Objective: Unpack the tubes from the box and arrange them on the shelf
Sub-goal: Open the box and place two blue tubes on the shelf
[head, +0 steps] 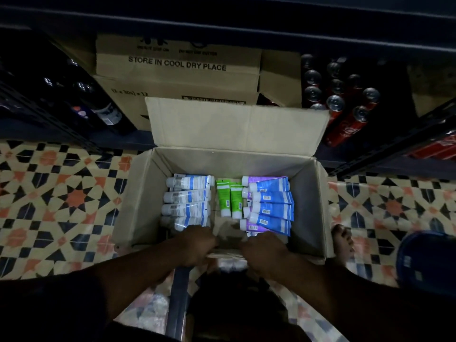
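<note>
Grip state unclear: your left hand [197,245] and right hand [267,250] both sit at the near rim of the box [138,206]. The fingers are curled down and blurred, so I can't tell what they clamp, if anything. No tube visibly held.

White tubes [187,201] lie just past your left hand, stacked crosswise, caps left. Blue tubes [274,208] lie just past your right hand, also crosswise, caps toward centre, on top of purple tubes [256,180]. Green tubes [230,197] sit mid-box, farther off, lengthwise, caps toward you.

Each hand is nearest its own side stack. I'd reach forward and down and grip across the tube body, not along it.

Shelf [271,38] is ahead, beyond the box's far side.
</note>
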{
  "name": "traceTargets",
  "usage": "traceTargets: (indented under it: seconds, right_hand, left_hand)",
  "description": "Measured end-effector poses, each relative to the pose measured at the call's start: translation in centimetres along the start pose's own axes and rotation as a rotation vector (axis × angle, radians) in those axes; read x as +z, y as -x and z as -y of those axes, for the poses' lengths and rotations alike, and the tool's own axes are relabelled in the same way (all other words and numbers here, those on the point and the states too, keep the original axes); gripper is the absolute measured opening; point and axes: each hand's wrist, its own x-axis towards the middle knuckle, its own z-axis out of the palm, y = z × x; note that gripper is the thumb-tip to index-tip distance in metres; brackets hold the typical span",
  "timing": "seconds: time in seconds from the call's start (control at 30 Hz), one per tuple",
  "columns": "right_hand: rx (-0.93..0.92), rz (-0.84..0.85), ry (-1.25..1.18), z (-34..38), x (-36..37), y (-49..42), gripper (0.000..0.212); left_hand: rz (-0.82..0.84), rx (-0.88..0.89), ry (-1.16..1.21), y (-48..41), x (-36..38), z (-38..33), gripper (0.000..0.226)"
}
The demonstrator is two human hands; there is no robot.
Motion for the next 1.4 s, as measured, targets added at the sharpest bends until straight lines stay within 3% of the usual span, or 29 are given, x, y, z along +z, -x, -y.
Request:
traceTargets:
  seconds: [0.13, 0.33, 0.4, 0.43, 0.5, 0.57, 0.67, 0.8, 0.93, 1.07, 1.17, 1.23, 1.3, 1.4]
  right_hand:
    - [-0.057, -0.014, 0.063, 0.0, 1.6, 0.9, 0.040]
    - [-0.235, 0.046, 0.115, -0.4, 0.6, 0.8, 0.035]
    - [-0.290, 0.170, 0.071, -1.1, -0.6, 0.3, 0.026]
    - [-0.263, 0.272, -0.017, -1.7, -1.0, 0.0, 0.032]
    - [-0.135, 0.388, -0.215, -3.2, -1.4, -0.8, 0.049]
    - [0.014, 0.415, -0.406, -4.7, -1.2, -1.7, 0.056]
    - [0.210, 0.293, -0.438, -6.7, 0.2, -3.5, 0.042]
    - [0.506, 0.071, -0.435, -9.1, 2.1, -5.6, 0.029]
    - [0.965, -0.024, -0.816, -10.2, 4.1, -6.9, 0.033]
    - [1.286, -0.209, -1.160, -9.4, 5.5, -7.7, 0.033]
    - [1.394, -0.385, -1.475, -9.5, 6.3, -8.8, 0.027]
    - [1.416, -0.436, -1.737, -10.4, 5.8, -9.2, 0.011]
    - [1.457, -0.458, -1.890, -11.2, 5.1, -9.5, 0.016]
    - [1.437, -0.254, -1.635, -12.0, 4.2, -9.6, 0.038]
  left_hand:
    - [0.011, 0.088, -0.058, 0.0, 0.9, -0.5, 0.032]
    - [0.101, 0.167, 0.075, -0.8, 1.0, 0.4, 0.038]
    - [0.153, 0.178, 0.171, -1.2, 0.7, 1.1, 0.042]
    - [0.166, 0.165, 0.258, -1.4, 0.4, 1.6, 0.047]
    - [0.209, 0.122, 0.442, -1.6, -0.1, 2.5, 0.051]
    - [0.320, 0.094, 0.482, -2.4, -0.5, 3.3, 0.057]
    - [0.366, 0.042, 0.571, -4.0, -0.8, 3.7, 0.057]
    - [0.059, -0.109, 0.526, -6.7, -0.4, 4.2, 0.040]
    - [-0.258, -0.201, 0.544, -10.3, -1.3, 3.2, 0.037]
    - [-0.436, -0.127, 0.528, -15.0, -3.4, 1.6, 0.034]
    - [-0.495, -0.109, 0.454, -17.7, -4.4, 0.9, 0.036]
    - [-0.462, -0.134, 0.378, -19.2, -4.9, 0.4, 0.039]
    - [-0.432, -0.178, 0.329, -20.3, -5.2, 0.0, 0.038]
    - [-0.401, -0.245, 0.295, -21.3, -5.3, -0.4, 0.041]
